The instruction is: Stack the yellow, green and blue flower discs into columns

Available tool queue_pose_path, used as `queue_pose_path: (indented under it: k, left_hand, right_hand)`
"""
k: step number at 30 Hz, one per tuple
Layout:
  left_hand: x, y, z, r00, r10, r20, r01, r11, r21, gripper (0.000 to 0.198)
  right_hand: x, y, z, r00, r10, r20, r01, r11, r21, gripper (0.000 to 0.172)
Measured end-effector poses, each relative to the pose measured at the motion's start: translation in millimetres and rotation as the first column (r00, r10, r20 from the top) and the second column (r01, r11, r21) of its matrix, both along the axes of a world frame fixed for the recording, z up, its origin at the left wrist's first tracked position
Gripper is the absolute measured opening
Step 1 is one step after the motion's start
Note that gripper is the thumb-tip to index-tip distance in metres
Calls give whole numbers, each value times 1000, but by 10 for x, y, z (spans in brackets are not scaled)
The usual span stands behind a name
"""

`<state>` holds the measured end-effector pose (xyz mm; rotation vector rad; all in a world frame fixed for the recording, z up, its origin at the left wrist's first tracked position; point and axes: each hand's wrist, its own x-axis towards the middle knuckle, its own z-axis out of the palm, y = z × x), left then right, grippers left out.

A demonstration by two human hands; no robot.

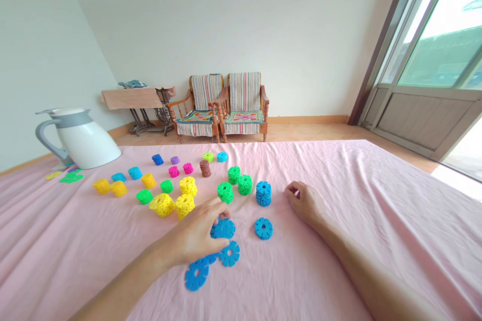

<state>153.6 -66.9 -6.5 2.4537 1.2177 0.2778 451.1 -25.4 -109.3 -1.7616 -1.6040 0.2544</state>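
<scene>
Over several loose blue notched discs (197,275) is my left hand (201,230), its thumb and fingers apart around a blue disc (223,228); whether it touches that disc is unclear. Another blue disc (229,254) lies just below the thumb. My right hand (304,200) rests on the pink cloth with its fingers curled together, and anything inside them is hidden. Left of it stand a taller blue stack (263,194) and a low blue stack (263,228). Green stacks (245,185) and yellow stacks (185,206) stand beyond my left hand.
A white jug (88,143) stands at the left on the pink cloth (301,281). Smaller coloured stacks, including a brown one (205,168), spread across the far left half. Two chairs (244,105) and a small covered table (131,99) are by the wall.
</scene>
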Motion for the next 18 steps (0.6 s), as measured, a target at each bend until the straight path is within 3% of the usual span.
queue_pose_path:
  k: [6, 10, 18]
  left_hand:
    - [431, 13, 28, 988, -98, 122, 98, 995, 6, 31]
    - [655, 58, -28, 980, -160, 119, 163, 986, -15, 29]
    - [744, 127, -95, 975, -212, 58, 214, 977, -19, 27]
  right_hand:
    - [7, 2, -12, 1000, 3, -3, -3, 1000, 6, 14]
    - [8, 2, -11, 1000, 8, -5, -8, 1000, 15, 14]
    - [-8, -8, -4, 1000, 7, -11, -6, 1000, 25, 14]
